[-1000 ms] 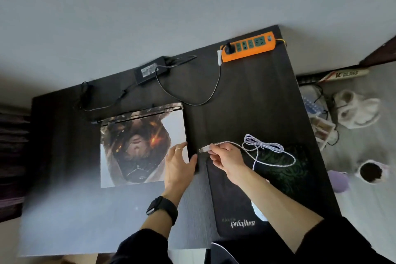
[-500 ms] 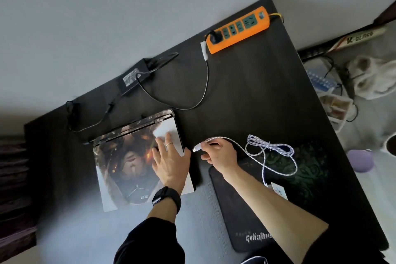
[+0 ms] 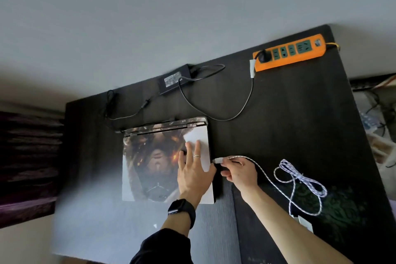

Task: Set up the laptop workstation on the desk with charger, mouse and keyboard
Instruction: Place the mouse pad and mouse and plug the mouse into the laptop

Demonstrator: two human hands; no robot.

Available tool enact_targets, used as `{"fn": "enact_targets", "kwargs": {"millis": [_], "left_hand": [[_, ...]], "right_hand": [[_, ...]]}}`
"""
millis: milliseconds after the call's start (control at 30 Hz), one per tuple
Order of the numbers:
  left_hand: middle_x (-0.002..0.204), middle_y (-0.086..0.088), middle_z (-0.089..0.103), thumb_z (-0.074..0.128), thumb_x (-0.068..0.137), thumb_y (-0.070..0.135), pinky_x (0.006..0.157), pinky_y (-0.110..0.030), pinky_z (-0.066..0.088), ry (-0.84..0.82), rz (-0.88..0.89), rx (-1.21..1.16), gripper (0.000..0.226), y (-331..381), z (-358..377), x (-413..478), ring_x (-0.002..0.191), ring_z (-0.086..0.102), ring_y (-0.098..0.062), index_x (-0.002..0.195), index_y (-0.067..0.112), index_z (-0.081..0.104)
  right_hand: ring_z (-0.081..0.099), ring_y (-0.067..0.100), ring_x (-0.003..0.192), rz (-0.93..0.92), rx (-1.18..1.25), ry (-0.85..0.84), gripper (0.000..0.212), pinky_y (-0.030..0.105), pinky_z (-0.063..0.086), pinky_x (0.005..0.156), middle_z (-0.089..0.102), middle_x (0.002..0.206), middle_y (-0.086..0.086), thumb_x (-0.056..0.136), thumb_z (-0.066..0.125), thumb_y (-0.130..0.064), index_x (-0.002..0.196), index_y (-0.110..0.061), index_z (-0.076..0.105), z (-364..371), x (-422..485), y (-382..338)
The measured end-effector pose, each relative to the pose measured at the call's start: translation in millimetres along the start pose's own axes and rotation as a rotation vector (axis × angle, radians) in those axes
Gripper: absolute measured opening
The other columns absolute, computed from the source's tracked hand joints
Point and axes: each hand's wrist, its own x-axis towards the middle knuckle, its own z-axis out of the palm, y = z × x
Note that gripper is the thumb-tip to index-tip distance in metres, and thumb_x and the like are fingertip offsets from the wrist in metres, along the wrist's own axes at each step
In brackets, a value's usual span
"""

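A closed laptop [image 3: 150, 161] with a printed picture on its lid lies on the dark desk [image 3: 278, 124]. My left hand [image 3: 192, 173] rests flat on the lid near its right edge, fingers straight. My right hand [image 3: 240, 170] pinches the plug end of a white braided cable [image 3: 300, 180], holding the plug right at the laptop's right side. The rest of that cable lies looped on the black mouse pad [image 3: 334, 210]. A black charger brick [image 3: 174, 80] sits at the desk's back edge, its cord running to the orange power strip [image 3: 289, 52].
A grey wall stands behind the desk. Dark shelving or fabric [image 3: 27, 163] fills the left side. Clutter lies on the floor [image 3: 381, 126] past the desk's right edge. A small white item [image 3: 304, 223] lies on the mouse pad at the cable's other end.
My left hand slid from the laptop's right edge onto the lid. My right hand brought the cable plug closer to the laptop's side. The camera swung, shifting the scene rightward.
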Motion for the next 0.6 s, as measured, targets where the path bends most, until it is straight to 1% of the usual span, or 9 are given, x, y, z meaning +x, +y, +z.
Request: {"fn": "enact_targets", "kwargs": {"millis": [133, 267, 367, 433, 500, 600], "left_hand": [[0.165, 0.003, 0.004, 0.052, 0.086, 0.055, 0.117, -0.041, 0.025, -0.005, 0.016, -0.006, 0.086, -7, -1, 1, 0.149, 0.009, -0.034, 0.156, 0.036, 0.005], [0.166, 0.004, -0.001, 0.047, 0.088, 0.060, 0.120, -0.042, 0.018, -0.026, 0.018, 0.005, 0.086, -15, 3, 2, 0.150, 0.003, -0.033, 0.156, 0.037, 0.000], [0.166, 0.001, 0.001, 0.049, 0.088, 0.060, 0.120, -0.042, 0.016, -0.004, 0.050, 0.010, 0.086, -18, 5, 2, 0.149, 0.005, -0.034, 0.156, 0.035, 0.003], [0.166, 0.002, 0.003, 0.051, 0.089, 0.060, 0.120, -0.042, 0.017, 0.012, 0.072, -0.006, 0.086, -20, 6, 1, 0.149, 0.007, -0.034, 0.156, 0.034, 0.005], [0.166, 0.004, 0.001, 0.053, 0.088, 0.059, 0.119, -0.041, 0.017, 0.006, 0.086, -0.028, 0.087, -25, 5, 0, 0.149, 0.005, -0.032, 0.156, 0.035, 0.005], [0.165, 0.010, -0.005, 0.059, 0.084, 0.061, 0.119, -0.038, 0.021, -0.036, 0.109, -0.037, 0.094, -31, 2, 1, 0.149, 0.001, -0.027, 0.156, 0.039, 0.003]], "right_hand": [[0.074, 0.014, 0.060, -0.013, -0.045, -0.004, 0.008, 0.022, 0.052, 0.056, 0.079, 0.083, 0.002, 0.092, 0.072, -0.017, 0.090, -0.009, 0.074, 2, -1, 2], [0.073, 0.015, 0.058, -0.002, -0.045, 0.002, 0.008, 0.023, 0.053, 0.054, 0.079, 0.082, 0.004, 0.092, 0.071, -0.014, 0.090, -0.006, 0.073, 3, -5, 6], [0.073, 0.015, 0.057, -0.018, -0.077, 0.024, 0.008, 0.025, 0.054, 0.054, 0.078, 0.081, 0.003, 0.092, 0.071, -0.015, 0.089, -0.007, 0.073, 2, -6, 7], [0.074, 0.017, 0.058, -0.057, -0.138, 0.062, 0.011, 0.027, 0.056, 0.057, 0.078, 0.080, 0.001, 0.093, 0.069, -0.018, 0.088, -0.008, 0.072, 6, -5, 9], [0.074, 0.016, 0.057, -0.091, -0.187, 0.095, 0.014, 0.031, 0.059, 0.064, 0.077, 0.078, -0.001, 0.095, 0.068, -0.021, 0.085, -0.010, 0.070, 11, -4, 11], [0.073, 0.015, 0.056, -0.107, -0.169, 0.118, 0.016, 0.032, 0.059, 0.067, 0.077, 0.078, -0.002, 0.095, 0.067, -0.023, 0.085, -0.011, 0.069, 16, -4, 12]]}}
